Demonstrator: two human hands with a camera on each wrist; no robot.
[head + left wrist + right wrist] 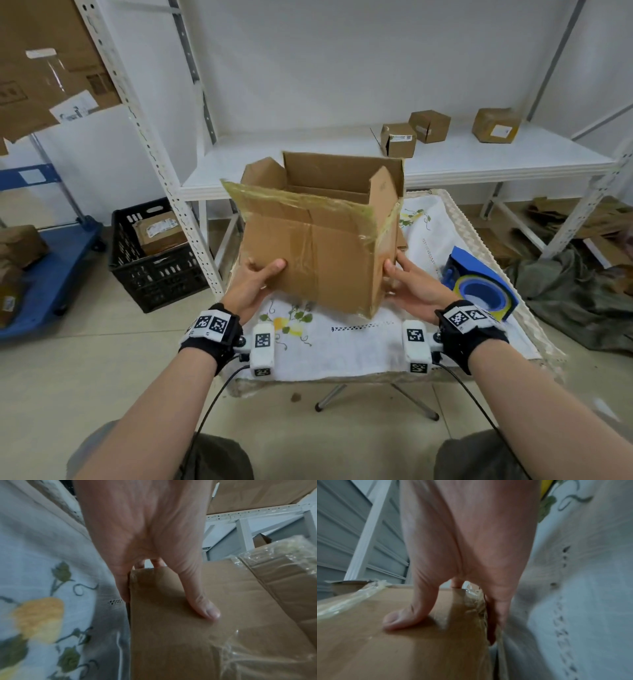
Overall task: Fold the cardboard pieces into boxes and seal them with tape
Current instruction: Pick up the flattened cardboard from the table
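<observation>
A worn brown cardboard box [315, 246] with old clear tape on its edges is held tilted above the table, its open top with raised flaps facing away from me. My left hand [260, 277] grips its lower left corner, thumb [205, 608] on the near face of the box [188, 635] and fingers behind. My right hand [407, 277] grips the lower right edge, thumb [406, 616] on the box [402, 642] and fingers wrapped round the side. A blue tape dispenser [479, 291] with a yellow roll lies on the table to the right.
The small table [342, 342] wears a white embroidered cloth. Behind it, a white metal shelf [479, 157] carries three small boxes [399, 139]. A black crate [154, 253] and a blue cart [51, 274] stand on the floor at left. Cardboard scraps [582, 219] lie at right.
</observation>
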